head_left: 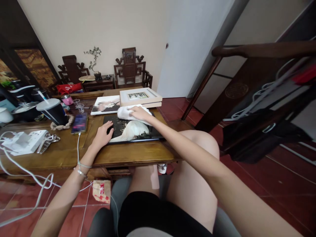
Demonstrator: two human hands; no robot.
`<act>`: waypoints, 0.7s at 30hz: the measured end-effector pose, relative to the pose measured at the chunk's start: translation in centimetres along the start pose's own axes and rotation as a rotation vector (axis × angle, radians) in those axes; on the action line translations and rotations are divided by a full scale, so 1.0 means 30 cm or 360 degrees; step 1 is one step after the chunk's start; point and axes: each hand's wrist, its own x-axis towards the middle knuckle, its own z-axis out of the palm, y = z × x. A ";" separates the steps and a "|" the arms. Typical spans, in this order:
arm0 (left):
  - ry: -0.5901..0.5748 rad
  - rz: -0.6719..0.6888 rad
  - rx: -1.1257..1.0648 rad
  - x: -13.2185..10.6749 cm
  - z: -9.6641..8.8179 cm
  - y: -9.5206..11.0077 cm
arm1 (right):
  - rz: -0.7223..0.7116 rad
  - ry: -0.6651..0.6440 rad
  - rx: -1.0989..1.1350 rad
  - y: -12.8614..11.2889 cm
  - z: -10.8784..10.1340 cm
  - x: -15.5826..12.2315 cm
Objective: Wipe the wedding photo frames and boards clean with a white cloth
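A dark photo panel (133,131) with a large white shape on it lies flat near the front edge of the wooden table (138,153). My left hand (103,133) rests on the panel's left side, fingers stretched out and holding nothing. At the panel's far edge, my right hand (140,113) has its fingers closed on a white cloth (124,113), which touches the panel's surface. The cloth and hand cover part of the panel's upper right.
Behind the panel lie a white-edged picture (106,104) and stacked framed pictures (139,96). To the left are a charging phone (79,123), a lidded cup (53,112) and a power strip (33,141) with cables. A wooden railing (261,51) stands at right.
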 end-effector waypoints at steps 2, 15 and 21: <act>0.0011 0.0005 -0.0019 -0.003 -0.001 0.001 | 0.0073 0.0068 -0.0030 0.071 -0.050 -0.055; 0.0051 0.0003 0.0038 0.001 0.004 0.012 | -0.0469 -0.0027 -0.0125 -0.103 -0.060 -0.536; -0.0002 0.0006 0.0028 0.001 0.008 0.004 | -0.0428 -0.0011 -0.0042 -0.097 -0.059 -0.456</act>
